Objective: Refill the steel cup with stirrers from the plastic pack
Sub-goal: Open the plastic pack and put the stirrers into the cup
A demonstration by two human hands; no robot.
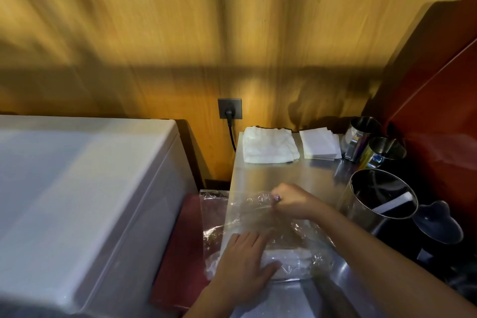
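Left hand (242,263) flat, fingers open, pressing down on the clear plastic pack (265,235) lying on the steel counter (278,175). Stirrers (284,257) look like the pale bundle inside, blurry. Right hand (291,200) pinched closed on the pack's far end. Steel cup (382,196) just right, upright, holding one white stick.

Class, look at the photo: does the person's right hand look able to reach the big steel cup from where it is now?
Probably yes. The right hand pinches the plastic pack just left of the steel cup, and only bare steel counter shows between them. The cup's mouth is open, with one stirrer inside. It must let go of the pack first.
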